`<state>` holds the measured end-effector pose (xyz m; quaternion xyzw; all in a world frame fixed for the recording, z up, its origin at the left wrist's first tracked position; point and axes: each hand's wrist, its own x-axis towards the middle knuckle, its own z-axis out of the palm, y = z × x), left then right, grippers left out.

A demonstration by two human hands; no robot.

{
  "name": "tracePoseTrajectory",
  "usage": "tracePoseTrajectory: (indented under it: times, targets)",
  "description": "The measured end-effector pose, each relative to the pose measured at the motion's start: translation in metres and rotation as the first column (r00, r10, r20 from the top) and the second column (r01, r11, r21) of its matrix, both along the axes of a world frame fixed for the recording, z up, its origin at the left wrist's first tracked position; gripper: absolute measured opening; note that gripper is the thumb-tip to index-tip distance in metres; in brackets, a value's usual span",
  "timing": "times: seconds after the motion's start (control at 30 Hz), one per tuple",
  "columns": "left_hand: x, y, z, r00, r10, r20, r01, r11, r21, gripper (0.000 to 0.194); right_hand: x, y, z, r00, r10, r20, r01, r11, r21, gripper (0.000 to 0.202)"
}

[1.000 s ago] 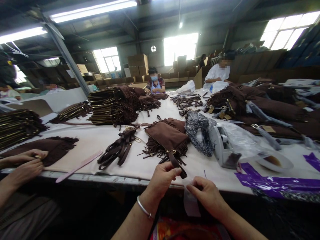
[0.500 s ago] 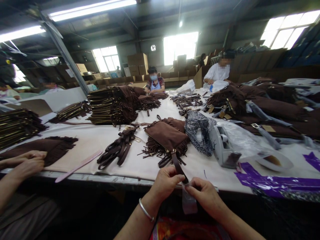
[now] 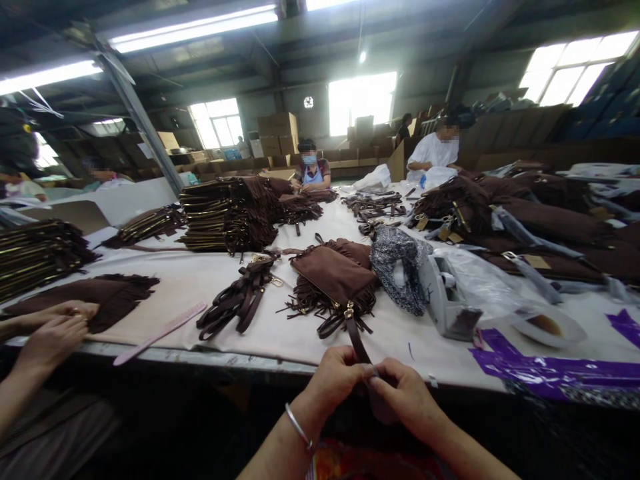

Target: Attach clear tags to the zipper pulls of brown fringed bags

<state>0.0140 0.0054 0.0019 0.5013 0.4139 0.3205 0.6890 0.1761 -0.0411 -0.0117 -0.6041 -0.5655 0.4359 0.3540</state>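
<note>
A brown fringed pouch (image 3: 330, 270) lies on the table with its zip edge towards me. From its gold clasp a dark brown wrist strap (image 3: 356, 339) runs over the table's front edge. My left hand (image 3: 336, 375) is closed, pinching that strap between thumb and fingers. Right beside it, my right hand (image 3: 409, 393) pinches a thin translucent plastic strip (image 3: 383, 408) at the strap's lower end. The fingers of both hands nearly meet, and they hide where strap and plastic join. Left of the pouch lies a bundle of loose brown straps (image 3: 237, 297) with gold clips.
A grey tape dispenser (image 3: 443, 297) and speckled cloth (image 3: 400, 267) stand right of the pouch. Purple plastic (image 3: 545, 367) lies front right. A pink comb (image 3: 160, 333) lies left, near a co-worker's hands (image 3: 60, 330). Stacked pouches (image 3: 227, 213) and piled brown bags (image 3: 525, 213) stand behind.
My hands have come closer together at the strap's end and sit slightly lower. Less of the plastic strip shows below them. The view has shifted slightly.
</note>
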Motion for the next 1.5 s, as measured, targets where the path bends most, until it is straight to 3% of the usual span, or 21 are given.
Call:
tracePoseTrajectory:
  times: [0.13, 0.2, 0.33, 0.43, 0.63, 0.8, 0.9, 1.03, 1.23, 1.5]
  targets:
    - [-0.003, -0.001, 0.004, 0.996, -0.070, -0.060, 0.069, 0.997, -0.018, 0.032, 0.002, -0.004, 0.010, 0.995, 0.066, 0.075, -0.068, 0.997, 0.026, 0.024]
    - [-0.003, 0.004, 0.006, 0.998, -0.061, -0.010, 0.060, 0.996, -0.069, 0.034, 0.002, -0.006, 0.015, 0.992, 0.120, 0.036, -0.120, 0.993, 0.014, 0.026]
    - [-0.005, 0.029, 0.005, 0.963, 0.138, 0.231, -0.061, 0.948, -0.311, 0.035, 0.000, -0.010, 0.018, 0.977, 0.180, -0.111, -0.183, 0.983, -0.011, 0.029]
    - [-0.007, 0.047, -0.001, 0.919, 0.258, 0.297, -0.126, 0.908, -0.399, 0.027, -0.005, -0.013, 0.011, 0.975, 0.152, -0.160, -0.160, 0.986, -0.041, 0.028]
    - [0.002, 0.056, -0.010, 0.924, 0.264, 0.275, -0.125, 0.891, -0.435, 0.021, -0.007, -0.008, -0.002, 0.983, 0.053, -0.174, -0.072, 0.992, -0.107, 0.028]
    - [0.011, 0.066, -0.012, 0.915, 0.307, 0.262, -0.153, 0.865, -0.478, 0.021, -0.008, -0.009, 0.001, 0.989, 0.107, -0.099, -0.115, 0.990, -0.078, 0.027]
    - [0.013, 0.070, -0.013, 0.894, 0.358, 0.271, -0.203, 0.860, -0.468, 0.013, -0.010, -0.011, 0.001, 0.986, 0.140, -0.091, -0.148, 0.985, -0.084, 0.026]
    - [0.014, 0.067, -0.014, 0.875, 0.377, 0.303, -0.227, 0.873, -0.432, 0.004, -0.011, -0.009, 0.000, 0.998, 0.060, 0.013, -0.059, 0.993, -0.098, 0.028]
    - [0.015, 0.062, -0.016, 0.874, 0.385, 0.298, -0.248, 0.879, -0.408, 0.009, -0.008, 0.018, 0.008, 0.981, -0.065, 0.182, 0.067, 0.998, -0.002, 0.035]
    - [0.013, 0.060, -0.021, 0.876, 0.384, 0.292, -0.265, 0.888, -0.375, 0.018, -0.012, 0.080, 0.014, 0.957, -0.140, 0.254, 0.124, 0.989, 0.079, 0.037]
